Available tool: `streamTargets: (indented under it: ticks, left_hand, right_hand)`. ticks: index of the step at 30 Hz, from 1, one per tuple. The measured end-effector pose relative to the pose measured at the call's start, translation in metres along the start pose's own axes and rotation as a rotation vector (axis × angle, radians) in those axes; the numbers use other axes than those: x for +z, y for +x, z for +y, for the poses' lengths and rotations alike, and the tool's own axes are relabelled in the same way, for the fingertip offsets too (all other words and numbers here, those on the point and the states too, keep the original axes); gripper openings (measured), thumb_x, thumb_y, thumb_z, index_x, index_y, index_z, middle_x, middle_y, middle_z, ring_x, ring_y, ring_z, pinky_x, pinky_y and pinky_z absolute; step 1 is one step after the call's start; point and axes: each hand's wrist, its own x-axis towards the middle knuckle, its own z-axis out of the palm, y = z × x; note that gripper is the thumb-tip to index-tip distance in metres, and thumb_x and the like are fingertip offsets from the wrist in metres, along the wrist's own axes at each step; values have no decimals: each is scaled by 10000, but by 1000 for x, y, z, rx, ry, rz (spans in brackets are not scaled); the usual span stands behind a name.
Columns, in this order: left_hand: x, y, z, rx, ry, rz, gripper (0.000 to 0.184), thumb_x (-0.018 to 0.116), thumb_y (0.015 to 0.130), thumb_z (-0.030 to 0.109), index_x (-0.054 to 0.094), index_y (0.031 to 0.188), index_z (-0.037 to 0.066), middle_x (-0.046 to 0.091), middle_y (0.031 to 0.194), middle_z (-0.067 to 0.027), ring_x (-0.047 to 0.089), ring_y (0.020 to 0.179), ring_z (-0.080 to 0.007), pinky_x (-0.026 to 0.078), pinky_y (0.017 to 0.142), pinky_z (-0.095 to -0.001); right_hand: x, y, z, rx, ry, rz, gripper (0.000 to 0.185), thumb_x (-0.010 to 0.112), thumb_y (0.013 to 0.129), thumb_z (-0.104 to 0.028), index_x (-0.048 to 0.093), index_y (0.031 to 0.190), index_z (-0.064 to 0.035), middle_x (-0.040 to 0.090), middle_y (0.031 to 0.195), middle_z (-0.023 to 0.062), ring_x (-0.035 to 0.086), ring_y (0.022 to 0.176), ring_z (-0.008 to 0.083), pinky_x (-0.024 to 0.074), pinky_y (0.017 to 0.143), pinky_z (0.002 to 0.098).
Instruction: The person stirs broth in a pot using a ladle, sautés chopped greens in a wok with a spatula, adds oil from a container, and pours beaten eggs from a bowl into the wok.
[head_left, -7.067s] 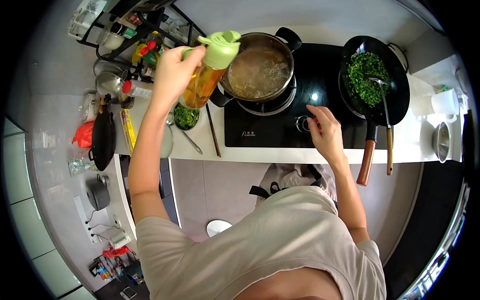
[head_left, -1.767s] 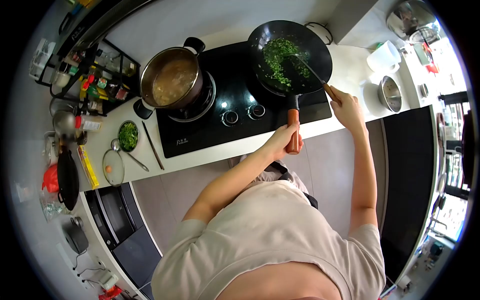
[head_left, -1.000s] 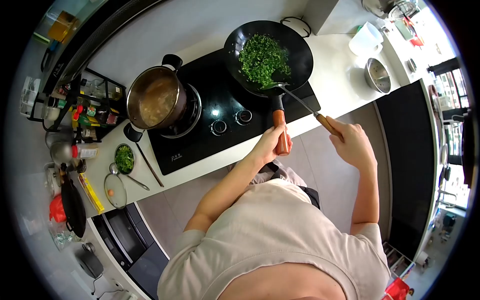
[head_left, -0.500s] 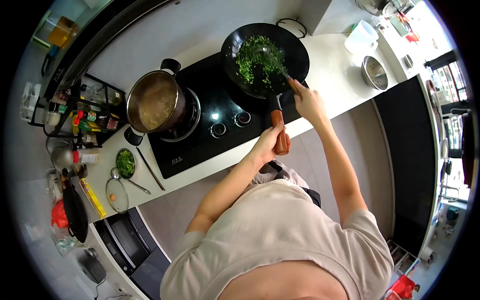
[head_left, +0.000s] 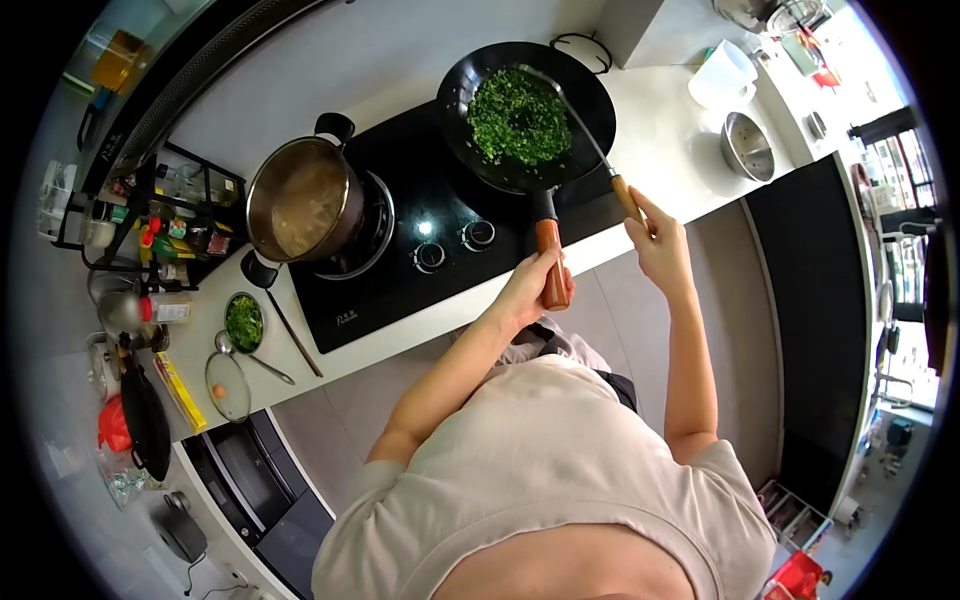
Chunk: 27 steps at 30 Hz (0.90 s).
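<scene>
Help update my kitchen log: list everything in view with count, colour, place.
Stove: 1, black, on white counter
Wok: 1, black, stove's right
Greens: 1 heap, green, in wok
Spatula: 1, silver/tan, in wok
Pot: 1, brown, stove's left
Broth: 1 potful, brown, pot
Leaves: 1 bowlful, green, left counter
Spoon: 1, silver, left counter
Lid: 1, clear, left counter
Box: 1, yellow, left counter
Chopsticks: count unclear, brown, left counter
Bottles: several, mixed, black rack
Jug: 1, white, right counter
Bowl: 1, silver, right counter
Clutter: uncounted, mixed, edges
Shirt: 1, beige, foreground
Left hand: 1, bare, on wok handle
Right hand: 1, bare, on spatula
</scene>
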Motion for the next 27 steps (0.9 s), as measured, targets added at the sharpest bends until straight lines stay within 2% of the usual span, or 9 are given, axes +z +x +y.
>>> streamTargets:
  ticks: [2,3,6,7,13,19,22,25,27]
  left_hand:
    - [-3,3,-2,10,12,16,296,549,971,335,494,1032,51,577,804,-78,599,692,-190,533,620,-347]
    - [-2,2,0,8,28,19,297,543,973,337,494,1032,50,577,804,-78,599,692,-190,533,617,-348]
    - [0,3,0,8,38,23,300,523,981,338,487,1040,46,575,804,-80,599,689,-187,535,610,-354]
    - [0,3,0,9,37,28,301,516,984,337,484,1043,44,574,804,-81,599,688,-187,535,609,-357]
    - [4,1,3,-5,-15,68,289,501,990,316,467,1056,36,564,810,-81,595,689,-179,540,611,-361]
    - [2,1,4,4,3,47,277,491,993,304,465,1051,35,559,810,-86,596,695,-180,542,599,-364]
    - [-3,3,2,15,12,10,274,493,991,307,471,1042,39,567,800,-85,597,682,-184,542,592,-365]
    - [-2,2,4,24,51,20,254,491,990,292,479,1032,41,569,790,-80,599,677,-186,541,588,-365]
    - [-2,3,2,20,20,39,255,493,988,293,483,1028,41,573,783,-79,599,663,-191,539,588,-367]
  right_hand:
    - [13,-11,30,99,103,-3,440,608,860,-150,574,1288,-54,577,734,92,543,671,135,470,673,299]
    - [36,-17,55,34,235,48,443,608,873,-133,557,1306,-55,519,738,50,468,671,97,457,663,272]
    - [64,-27,82,17,106,18,459,589,872,-102,536,1325,-55,602,749,124,517,643,141,471,669,282]
    - [69,-27,92,21,201,3,452,573,879,-121,534,1326,-64,602,738,159,521,628,154,472,655,299]
    - [62,-31,75,80,128,-44,449,582,871,-134,545,1314,-72,550,675,126,491,597,141,449,611,319]
    - [70,-38,87,30,259,39,453,590,860,-139,557,1307,-71,516,653,94,453,570,131,430,581,311]
    - [65,-38,88,76,174,-7,450,584,860,-128,561,1305,-68,491,638,70,438,570,113,416,564,300]
    - [66,-40,89,114,327,33,450,583,857,-126,564,1302,-61,454,614,45,416,564,98,400,546,292]
    - [63,-40,90,128,281,-4,453,581,856,-120,562,1305,-61,448,612,33,414,568,89,394,544,285]
